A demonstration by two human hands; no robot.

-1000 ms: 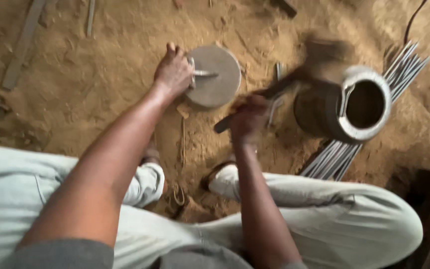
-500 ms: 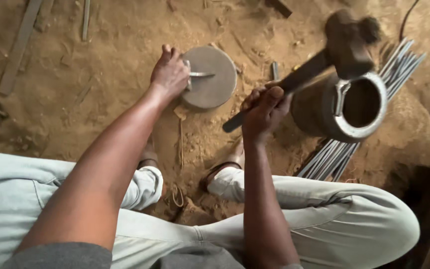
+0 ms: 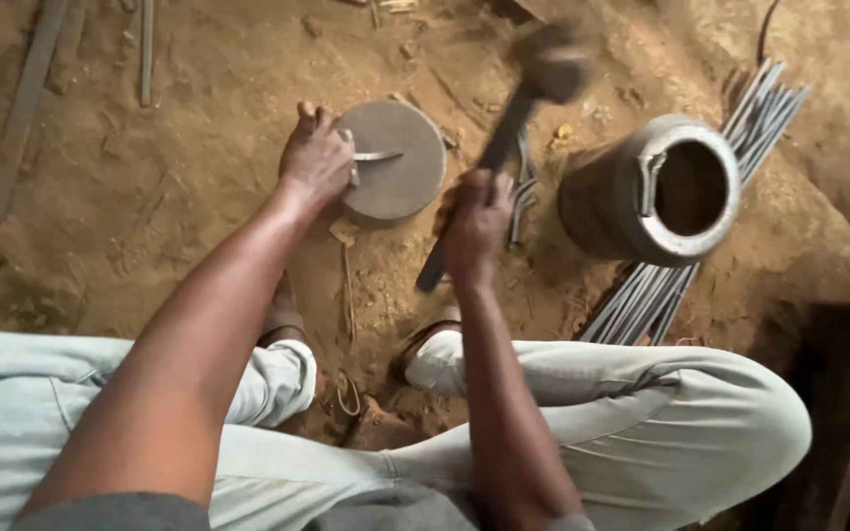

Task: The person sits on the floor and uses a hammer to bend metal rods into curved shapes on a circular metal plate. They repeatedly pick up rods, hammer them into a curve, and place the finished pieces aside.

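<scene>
Gripping a hammer (image 3: 514, 118) by its handle, the right hand (image 3: 474, 221) is raising it; the left hand (image 3: 315, 157) is pinching a small metal piece (image 3: 376, 155) on a round anvil block (image 3: 395, 162).

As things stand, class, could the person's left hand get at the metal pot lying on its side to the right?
Probably not directly. The left hand is pressing a small metal piece onto the round block, and the right hand with its raised hammer sits between it and the metal pot.
</scene>
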